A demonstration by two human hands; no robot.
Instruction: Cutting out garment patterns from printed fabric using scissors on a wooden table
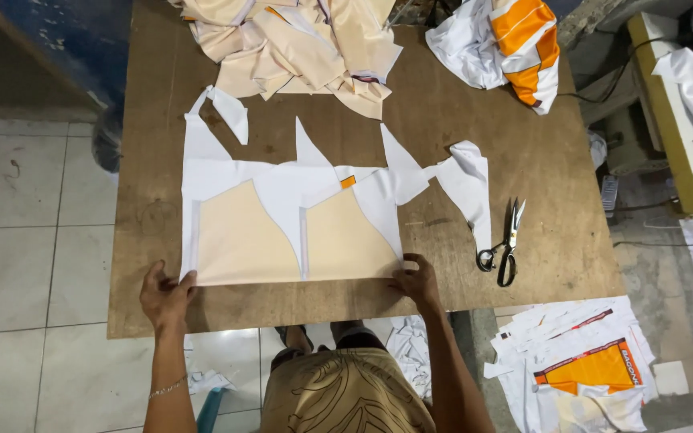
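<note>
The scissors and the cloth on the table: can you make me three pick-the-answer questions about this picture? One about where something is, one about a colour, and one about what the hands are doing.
1. Where do the scissors lie?
A. right of the flat cloth
B. on the floor
C. under the cloth pile

2. What colour are the two big panels on the flat cloth?
A. green
B. beige
C. black

3. What are the left hand and the right hand doing?
A. holding the scissors
B. resting in the lap
C. pressing on the cloth's near corners

Answers:
1. A, they lie on the wooden table beside the cloth's right end.
2. B, both panels are beige with white around them.
3. C, one hand sits at each near corner, and the scissors lie untouched.
</note>
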